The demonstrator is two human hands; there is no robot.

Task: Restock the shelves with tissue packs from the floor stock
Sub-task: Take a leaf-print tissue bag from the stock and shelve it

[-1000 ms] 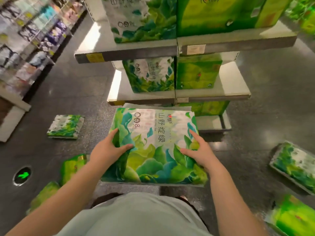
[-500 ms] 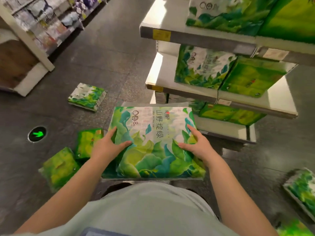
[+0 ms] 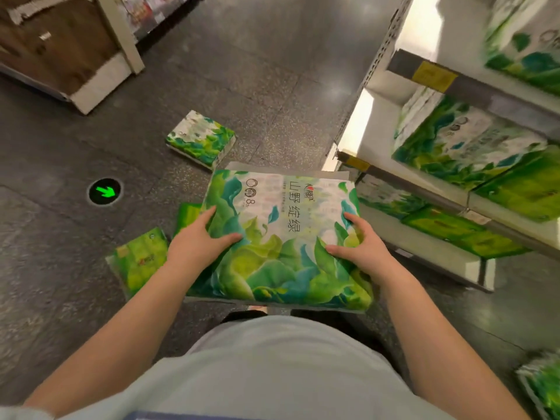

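Note:
I hold a large tissue pack (image 3: 281, 237) with a green leaf print and white top flat in front of my waist. My left hand (image 3: 197, 241) grips its left edge, thumb on top. My right hand (image 3: 362, 244) grips its right edge, fingers curled over the wrap. To the right stands the white shelf unit (image 3: 378, 122), with leaf-print packs (image 3: 463, 147) and plain green packs (image 3: 521, 186) on its tiers. A lower tier holds more green packs (image 3: 454, 231).
On the dark floor lie a leaf-print pack (image 3: 201, 139) ahead, two green packs (image 3: 136, 262) to my left, and another pack (image 3: 542, 386) at the lower right. A green arrow floor light (image 3: 104, 191) glows on the left. Another shelf base (image 3: 100, 83) stands at the upper left.
My view has swung left and down, so the shelves now sit at the right edge. Both hands keep the same grip on the pack.

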